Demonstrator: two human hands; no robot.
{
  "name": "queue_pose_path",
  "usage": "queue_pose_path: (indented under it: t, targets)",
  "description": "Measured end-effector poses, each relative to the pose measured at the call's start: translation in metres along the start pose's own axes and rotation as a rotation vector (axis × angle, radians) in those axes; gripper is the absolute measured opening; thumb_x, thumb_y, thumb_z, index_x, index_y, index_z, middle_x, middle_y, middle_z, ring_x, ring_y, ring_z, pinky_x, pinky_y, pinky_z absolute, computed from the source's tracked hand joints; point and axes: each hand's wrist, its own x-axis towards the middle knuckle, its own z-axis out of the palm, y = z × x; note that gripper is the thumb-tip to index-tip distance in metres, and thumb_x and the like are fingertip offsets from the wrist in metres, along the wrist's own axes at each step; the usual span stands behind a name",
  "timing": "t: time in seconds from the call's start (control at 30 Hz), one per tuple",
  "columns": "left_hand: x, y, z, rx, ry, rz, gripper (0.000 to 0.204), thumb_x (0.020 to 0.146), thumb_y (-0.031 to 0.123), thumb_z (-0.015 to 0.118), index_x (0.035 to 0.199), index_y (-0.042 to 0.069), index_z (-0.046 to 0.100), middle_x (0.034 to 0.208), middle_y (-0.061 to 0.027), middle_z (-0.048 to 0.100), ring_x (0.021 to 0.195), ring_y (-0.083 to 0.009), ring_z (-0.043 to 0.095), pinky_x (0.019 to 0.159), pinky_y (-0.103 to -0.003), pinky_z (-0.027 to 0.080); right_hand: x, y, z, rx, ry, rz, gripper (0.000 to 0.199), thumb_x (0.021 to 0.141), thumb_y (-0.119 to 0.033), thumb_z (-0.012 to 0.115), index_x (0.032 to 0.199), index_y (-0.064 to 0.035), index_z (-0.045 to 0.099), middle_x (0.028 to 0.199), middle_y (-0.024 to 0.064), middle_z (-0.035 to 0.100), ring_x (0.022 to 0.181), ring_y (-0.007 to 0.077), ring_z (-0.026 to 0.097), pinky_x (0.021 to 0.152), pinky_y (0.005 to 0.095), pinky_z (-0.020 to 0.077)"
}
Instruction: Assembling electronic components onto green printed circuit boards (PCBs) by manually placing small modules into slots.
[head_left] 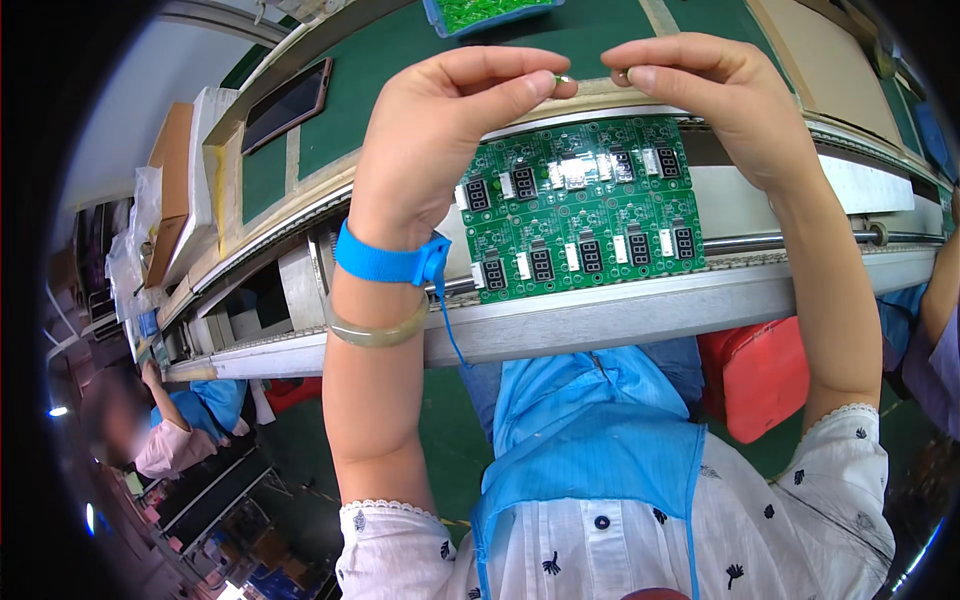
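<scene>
So a tiny greenish part (562, 79) is pinched between thumb and fingers of the left hand (440, 120), and a small piece (625, 74) looks pinched the same way in the right hand (735, 95), too small to make out. The hands are held apart, over the far edge of the green circuit board panel (510, 218), which is set across the conveyor behind the near metal rail (600, 322). Green bits (490, 12) are kept in a blue tray (433, 20) further back. Probably the part-handling step, before placement; for the next move, a steady grip and careful lining-up with the right board spot are probably needed.
</scene>
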Motion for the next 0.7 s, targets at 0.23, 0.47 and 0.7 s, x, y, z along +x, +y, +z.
queue_pose_path:
  t: [0.23, 0.47, 0.7]
  targets:
    - [-0.005, -0.009, 0.008, -0.092, 0.017, 0.006, 0.024, 0.095, 0.007, 0.073, 0.117, -0.003, 0.072, 0.105, -0.0132, 0.077, 0.101, -0.0178, 0.073, 0.095, -0.028, 0.055, -0.011, 0.003, 0.002, 0.126, 0.008, 0.065, 0.023, 0.095, -0.015, 0.074, 0.114, -0.0019, 0.073, 0.100, 0.0043, 0.075, 0.096, 0.0107, 0.069, 0.089, 0.0243, 0.0538]
    - [-0.010, -0.012, 0.011, 0.059, 0.029, 0.026, 0.021, 0.095, 0.009, 0.075, 0.113, -0.001, 0.073, 0.103, -0.0114, 0.077, 0.101, -0.0169, 0.072, 0.096, -0.028, 0.053, -0.015, 0.003, 0.002, 0.106, 0.019, 0.065, 0.021, 0.095, -0.015, 0.074, 0.111, -0.0013, 0.075, 0.100, 0.0040, 0.074, 0.095, 0.0101, 0.069, 0.087, 0.0236, 0.0537]
    - [-0.013, -0.016, 0.013, 0.130, 0.064, 0.041, 0.018, 0.095, 0.009, 0.074, 0.110, -0.002, 0.074, 0.101, -0.0090, 0.077, 0.097, -0.0152, 0.072, 0.090, -0.026, 0.055, -0.018, 0.000, 0.003, 0.020, 0.035, 0.093, 0.020, 0.095, -0.014, 0.075, 0.110, -0.0011, 0.075, 0.098, 0.0019, 0.073, 0.091, 0.0083, 0.067, 0.082, 0.0221, 0.0540]
